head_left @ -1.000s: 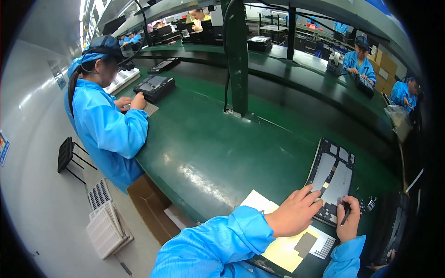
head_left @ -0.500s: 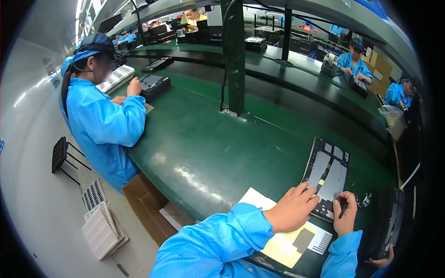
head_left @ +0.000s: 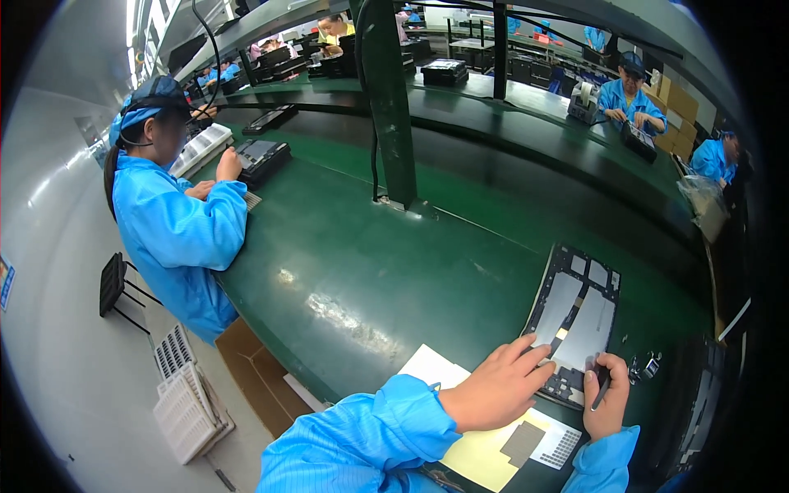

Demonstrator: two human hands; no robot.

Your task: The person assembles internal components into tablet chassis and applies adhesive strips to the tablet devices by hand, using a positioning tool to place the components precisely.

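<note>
Flat on the green counter point(head_left: 411, 271), toward its right side and just ahead of both sleeves: a slim, opened device point(head_left: 588, 319), dark-framed, grey plates in the middle and a dark strip point(head_left: 577, 306) running lengthwise between them. To judge by looks, thin and fairly light, stiff as a whole, but fragile across the plates and strip, perhaps slippery on the smooth grey. Best taken by the dark outer rim along both long sides, sparing the middle. Over the near-left part, the left grip point(head_left: 497, 386), palm down, fingers loosely spread, not pinching; light contact or slight hover, impossible to tell. At the near-right corner, the right grip point(head_left: 606, 404), closed around a slim dark tool point(head_left: 601, 393), slanting downward; contact between tool and device, unclear. Nearer still, partly under the left grip: a yellow sheet point(head_left: 481, 462), with a grey-brown rectangle point(head_left: 522, 444) at its right edge and a white sheet point(head_left: 557, 444) with dark rows beside. Right of the device, small shiny parts point(head_left: 652, 365). Well apart at the far left, beside the same counter, a co-worker point(head_left: 177, 205) in blue, facing a dark stack point(head_left: 261, 160). On the floor, pale trays point(head_left: 185, 411).
</note>
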